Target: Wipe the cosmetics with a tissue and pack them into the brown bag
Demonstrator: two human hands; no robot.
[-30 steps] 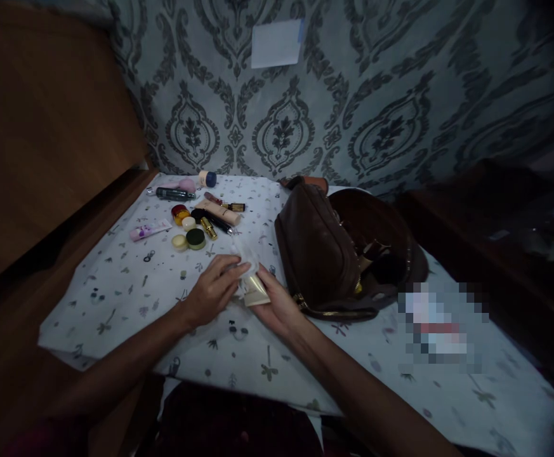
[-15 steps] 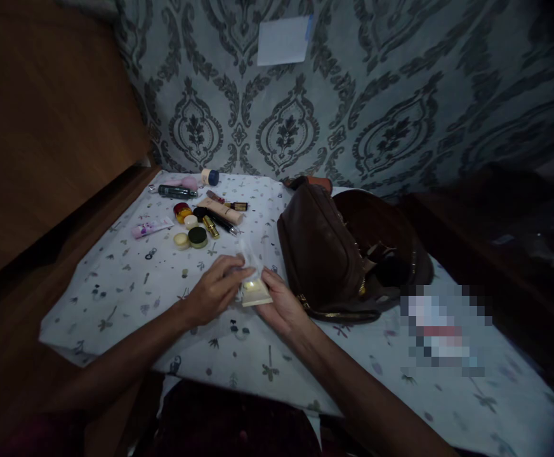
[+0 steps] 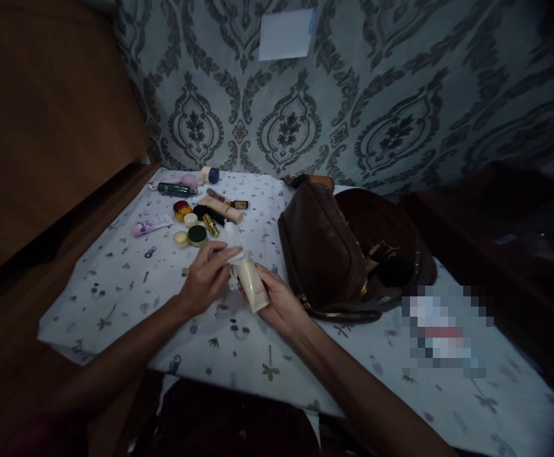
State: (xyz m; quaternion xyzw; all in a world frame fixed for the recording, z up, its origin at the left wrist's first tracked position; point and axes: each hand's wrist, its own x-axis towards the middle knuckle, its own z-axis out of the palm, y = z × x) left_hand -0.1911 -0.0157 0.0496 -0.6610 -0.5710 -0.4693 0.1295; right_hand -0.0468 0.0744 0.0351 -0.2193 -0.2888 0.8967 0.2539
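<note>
In front of me, over the table, my right hand (image 3: 281,299) grips a cream-coloured squeeze tube (image 3: 254,285), its flat end tilted down toward me. My left hand (image 3: 206,277) is closed on a thin white cloth or tissue (image 3: 233,236), which lies against the tube's upper part. The tube's cap end is hidden by the cloth and fingers. Just beyond my left hand lie a round dark green-lidded jar (image 3: 197,235), a small cream-lidded jar (image 3: 181,239) and a gold lipstick (image 3: 211,225).
A brown leather bag (image 3: 324,247) stands unzipped to the right. Cosmetics spread at the back left include a beige tube (image 3: 226,210), a dark bottle (image 3: 176,190) and a purple-and-white tube (image 3: 151,226). A blurred-out item (image 3: 443,330) lies at right. Patterned wall rises behind the table.
The tube has turned so more of its length shows, its flat end pointing lower. My left hand and the cloth have shifted slightly left and away from me.
</note>
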